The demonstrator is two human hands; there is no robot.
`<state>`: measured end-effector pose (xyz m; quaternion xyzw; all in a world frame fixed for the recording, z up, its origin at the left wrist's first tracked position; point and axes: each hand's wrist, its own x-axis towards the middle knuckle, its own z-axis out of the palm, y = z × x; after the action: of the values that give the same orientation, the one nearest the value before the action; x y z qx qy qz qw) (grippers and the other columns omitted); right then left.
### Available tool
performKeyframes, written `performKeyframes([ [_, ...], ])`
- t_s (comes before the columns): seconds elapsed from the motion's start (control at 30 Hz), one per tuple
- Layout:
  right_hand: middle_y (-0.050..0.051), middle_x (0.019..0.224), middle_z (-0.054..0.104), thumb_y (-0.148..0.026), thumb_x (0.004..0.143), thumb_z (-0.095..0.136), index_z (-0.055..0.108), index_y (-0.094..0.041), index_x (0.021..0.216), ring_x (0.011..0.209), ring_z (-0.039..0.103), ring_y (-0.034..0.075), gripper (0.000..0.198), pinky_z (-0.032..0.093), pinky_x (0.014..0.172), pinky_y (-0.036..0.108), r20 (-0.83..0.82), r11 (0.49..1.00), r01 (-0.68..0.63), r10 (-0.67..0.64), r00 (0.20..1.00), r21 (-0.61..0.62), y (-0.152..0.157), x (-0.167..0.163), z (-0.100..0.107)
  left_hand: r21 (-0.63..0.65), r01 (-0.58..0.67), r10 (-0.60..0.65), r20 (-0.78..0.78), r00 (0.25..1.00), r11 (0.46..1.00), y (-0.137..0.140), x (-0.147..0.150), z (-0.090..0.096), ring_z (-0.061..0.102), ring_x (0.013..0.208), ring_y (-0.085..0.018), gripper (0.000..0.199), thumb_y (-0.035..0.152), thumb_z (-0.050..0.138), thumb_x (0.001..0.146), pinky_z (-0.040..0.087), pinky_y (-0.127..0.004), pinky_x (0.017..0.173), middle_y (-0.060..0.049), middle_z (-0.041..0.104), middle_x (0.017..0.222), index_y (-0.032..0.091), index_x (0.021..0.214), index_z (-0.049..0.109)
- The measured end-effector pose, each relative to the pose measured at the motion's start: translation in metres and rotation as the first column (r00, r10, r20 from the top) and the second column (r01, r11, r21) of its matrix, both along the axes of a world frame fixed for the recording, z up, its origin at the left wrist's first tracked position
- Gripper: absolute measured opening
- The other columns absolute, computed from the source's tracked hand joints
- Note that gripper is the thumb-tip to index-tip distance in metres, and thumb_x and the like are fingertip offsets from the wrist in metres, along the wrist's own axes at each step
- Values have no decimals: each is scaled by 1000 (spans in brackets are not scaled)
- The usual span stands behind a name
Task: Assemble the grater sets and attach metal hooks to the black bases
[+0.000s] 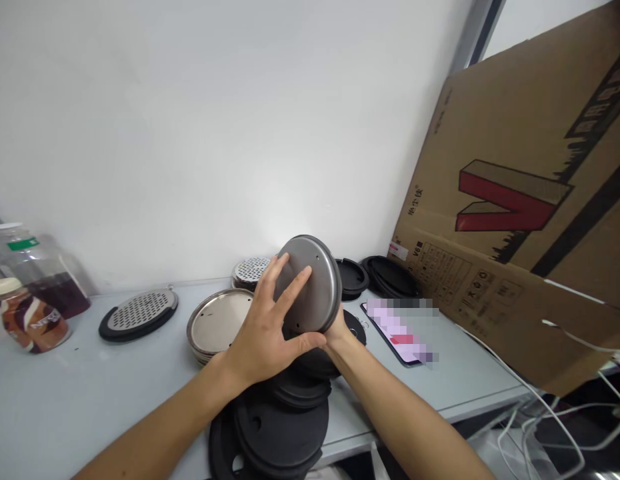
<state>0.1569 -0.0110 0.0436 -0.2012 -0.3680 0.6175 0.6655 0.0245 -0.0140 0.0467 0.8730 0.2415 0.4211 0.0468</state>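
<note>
Between my hands a round grey metal plate (pixel 303 300) with small holes is held up on its side, its edge set in a dark rim. My left hand (pixel 267 327) presses on the metal face with fingers spread, its thumb along the lower edge. My right hand (pixel 336 328) grips from behind; its fingers are hidden by the plate. Below them, black round rims (pixel 285 427) lie stacked at the table's front edge. Left of these, a pile of shallow metal plates (pixel 220 317) is partly covered by my left hand.
A perforated metal disc in a black rim (pixel 143 312) lies at left, near a brown jar (pixel 33 317) and a bottle of dark liquid (pixel 55 280). More perforated discs (pixel 251 270) and black rims (pixel 390 275) sit along the wall. A phone (pixel 397 333) lies before a large carton (pixel 510 200); white cables (pixel 535 400) hang at right.
</note>
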Motion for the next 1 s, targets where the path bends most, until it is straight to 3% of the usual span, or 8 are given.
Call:
performKeyframes([
  [0.23, 9, 99, 74, -81, 74, 52, 69, -21, 108, 113, 63, 30, 71, 50, 97, 45, 97, 970, -243, 241, 966, 8, -8, 2, 9, -15, -29, 30, 57, 998, 999, -2, -24, -9, 16, 148, -38, 71, 54, 59, 89, 20, -58, 118, -8, 16, 162, 34, 152, 31],
  [0.47, 9, 102, 73, -71, 73, 63, 67, -21, 107, 111, 63, 31, 60, 50, 97, 47, 64, 972, -235, 236, 970, -16, -4, 2, 0, -24, -15, 18, 117, 993, 1000, -2, -30, -14, 24, 146, -37, 67, 45, 64, 87, 26, -53, 118, -9, 32, 158, 28, 147, 42],
  [0.6, 8, 103, 72, -68, 74, 65, 67, -23, 107, 113, 61, 31, 56, 49, 99, 49, -14, 978, -207, 207, 978, -7, -2, -1, -1, -148, 83, -39, 282, 959, 985, -1, -32, -12, 34, 143, -35, 56, 43, 62, 88, 27, -50, 119, -7, 44, 152, 27, 141, 52],
  [0.67, 7, 102, 71, -66, 75, 66, 67, -24, 104, 114, 60, 31, 51, 49, 98, 52, -50, 980, -198, 198, 979, 6, 0, -1, -1, -271, 198, -34, 512, 859, 942, 3, -35, -7, 43, 137, -32, 47, 48, 56, 92, 31, -49, 117, -6, 55, 142, 25, 133, 61],
  [0.77, 8, 104, 70, -70, 79, 58, 66, -25, 108, 116, 59, 33, 55, 49, 97, 56, -99, 975, -222, 222, 970, 2, 2, 0, 2, -415, 382, 133, 801, 584, 826, 18, -43, 3, 56, 124, -31, 50, 55, 40, 97, 49, -47, 102, -8, 65, 129, 22, 125, 65],
  [0.87, 11, 110, 68, -78, 81, 48, 60, -23, 121, 118, 57, 35, 69, 48, 94, 62, -142, 957, -287, 279, 950, -39, 5, -2, 2, -539, 610, 368, 842, 393, 581, 38, -56, 11, 66, 107, -30, 51, 57, 37, 97, 59, -45, 82, -11, 67, 121, 20, 123, 62],
  [0.93, 13, 116, 67, -79, 80, 47, 57, -22, 125, 119, 56, 37, 74, 47, 92, 66, -169, 947, -317, 303, 938, -58, 7, -2, 1, -603, 655, 483, 785, 387, 455, 50, -65, 12, 69, 95, -28, 50, 58, 40, 95, 61, -44, 73, -13, 69, 113, 18, 118, 61],
  [1.0, 14, 122, 64, -79, 80, 49, 56, -23, 126, 120, 55, 37, 73, 46, 92, 69, -197, 951, -303, 285, 938, -67, 10, -1, 0, -693, 532, 556, 715, 424, 486, 61, -74, 10, 69, 84, -25, 41, 51, 49, 93, 61, -40, 68, -13, 70, 101, 16, 111, 62],
])
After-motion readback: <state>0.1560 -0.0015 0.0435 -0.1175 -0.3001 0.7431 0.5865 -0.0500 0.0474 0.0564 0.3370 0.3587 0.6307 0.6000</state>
